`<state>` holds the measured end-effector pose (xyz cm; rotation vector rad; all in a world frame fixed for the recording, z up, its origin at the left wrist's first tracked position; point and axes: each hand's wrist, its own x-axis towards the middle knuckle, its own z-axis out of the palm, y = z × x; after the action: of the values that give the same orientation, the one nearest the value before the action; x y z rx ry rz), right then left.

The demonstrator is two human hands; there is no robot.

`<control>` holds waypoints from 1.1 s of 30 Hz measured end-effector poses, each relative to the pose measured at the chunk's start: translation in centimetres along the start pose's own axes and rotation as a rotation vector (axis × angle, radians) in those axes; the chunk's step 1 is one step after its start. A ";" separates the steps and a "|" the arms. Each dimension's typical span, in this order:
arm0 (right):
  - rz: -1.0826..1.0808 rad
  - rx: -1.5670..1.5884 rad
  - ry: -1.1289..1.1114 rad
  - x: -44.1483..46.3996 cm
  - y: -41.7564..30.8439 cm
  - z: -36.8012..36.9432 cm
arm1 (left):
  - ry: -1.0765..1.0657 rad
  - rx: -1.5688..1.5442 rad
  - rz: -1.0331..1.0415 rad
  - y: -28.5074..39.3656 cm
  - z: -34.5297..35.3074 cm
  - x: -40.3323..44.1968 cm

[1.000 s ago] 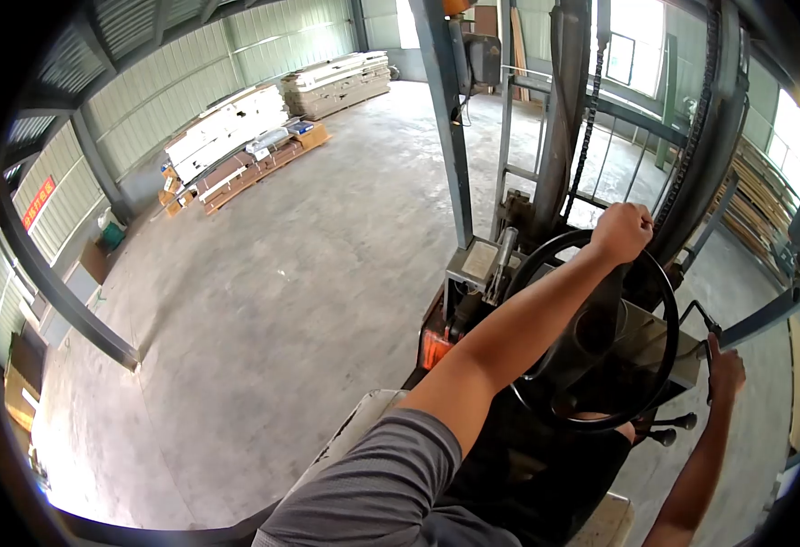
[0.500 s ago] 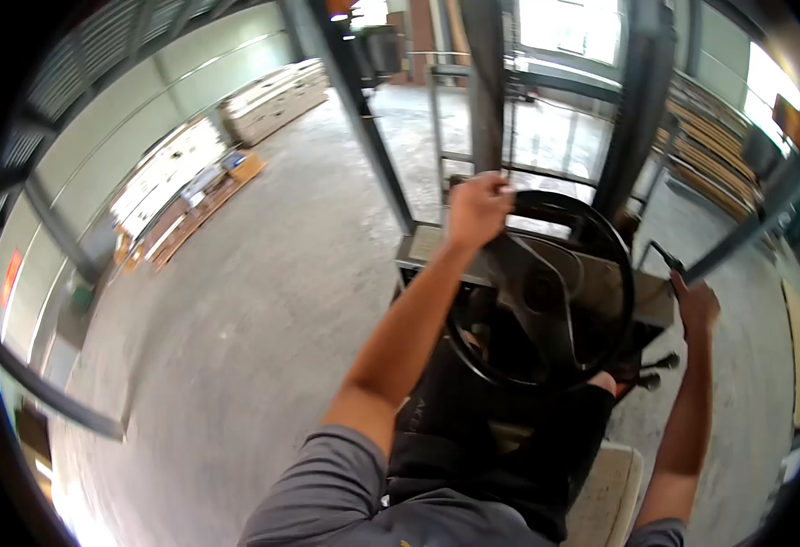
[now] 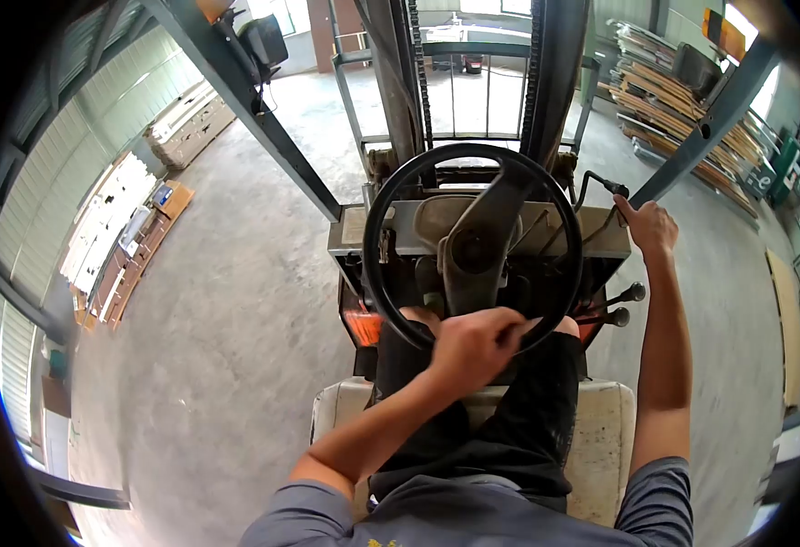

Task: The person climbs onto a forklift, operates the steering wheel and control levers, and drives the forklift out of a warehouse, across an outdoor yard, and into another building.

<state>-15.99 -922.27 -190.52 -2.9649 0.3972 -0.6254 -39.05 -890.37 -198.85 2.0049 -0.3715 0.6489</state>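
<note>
A black steering wheel [image 3: 575,239] stands in front of me on a forklift. My left hand [image 3: 477,345], slightly blurred, is closed at the lower part of its rim, above my legs. To the right of the wheel, my right hand [image 3: 651,226] is beside the foot of a grey front pillar [image 3: 696,141]. Its fingers are curled and partly hidden, and its thumb reaches to the black knob of a bent lever [image 3: 615,188]; what the fingers wrap round I cannot make out. Below it, two black-knobbed levers [image 3: 626,305] stick out beside my right knee.
The lift mast [image 3: 555,82] with chains rises ahead. Stacked long boards [image 3: 660,100] lie at the right wall. Pallets of white panels [image 3: 108,223] stand at the left wall. A flat board [image 3: 786,328] lies on the concrete floor [image 3: 208,365] at the right.
My left hand has gone from the wheel's upper left rim down to its bottom, and the wheel's spoke has turned. My right hand stays by the bent lever. The whole view has shifted.
</note>
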 end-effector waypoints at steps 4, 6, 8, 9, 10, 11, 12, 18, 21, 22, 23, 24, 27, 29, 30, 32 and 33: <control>-0.015 0.004 0.041 0.1 -2.2 0.9 | -0.219 0.026 0.140 0.1 3.7 3.0; -0.043 0.006 0.048 -1.3 -2.2 1.5 | -0.282 0.008 0.134 0.9 5.3 3.2; -0.086 0.010 0.077 -1.2 -0.7 3.6 | -0.287 0.008 0.227 0.3 7.5 3.8; -0.085 0.015 0.054 -2.0 -0.9 3.3 | -0.265 0.000 0.236 0.3 8.1 4.1; -0.092 0.030 0.059 -2.7 -1.2 2.9 | -0.244 -0.007 0.245 0.3 8.2 4.1; -0.070 0.030 0.045 -3.4 -2.2 2.0 | -0.210 -0.014 0.253 0.5 7.5 4.3; -0.085 0.020 0.088 -4.3 -2.1 1.6 | -0.192 -0.034 0.271 1.1 6.9 4.2; -0.119 0.023 0.125 -4.7 0.8 2.7 | -0.184 -0.047 0.253 1.7 7.8 -0.9; -0.126 0.011 0.089 2.8 0.9 5.5 | -0.110 -0.071 0.247 -1.4 9.2 1.1; -0.136 0.019 0.093 7.6 -0.4 6.4 | -0.090 -0.025 0.195 -2.8 8.3 4.2; -0.158 0.022 0.071 12.2 -1.6 7.1 | -0.029 -0.025 0.123 -4.8 7.9 7.2; -0.180 0.025 0.048 16.6 -3.0 7.8 | 0.032 0.003 0.076 -7.0 7.5 10.3; -0.232 0.028 0.065 28.2 -7.5 11.0 | 0.214 -0.002 -0.095 -11.5 6.4 20.2; -0.276 0.042 0.081 35.9 -10.8 13.1 | 0.246 -0.033 -0.198 -14.6 8.0 27.0; -0.296 0.056 0.107 39.5 -12.3 14.2 | 0.246 -0.027 -0.166 -15.7 9.1 30.5; -0.327 0.050 0.101 46.3 -15.6 16.4 | 0.223 0.009 -0.134 -17.9 11.4 36.9; -0.346 0.051 0.094 50.2 -17.2 17.9 | 0.273 0.079 -0.072 -19.4 12.3 40.1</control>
<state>39.68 -918.65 -185.16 -2.9835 -0.1307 -0.7953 6.92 -891.32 -194.01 1.9606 -0.1110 0.8903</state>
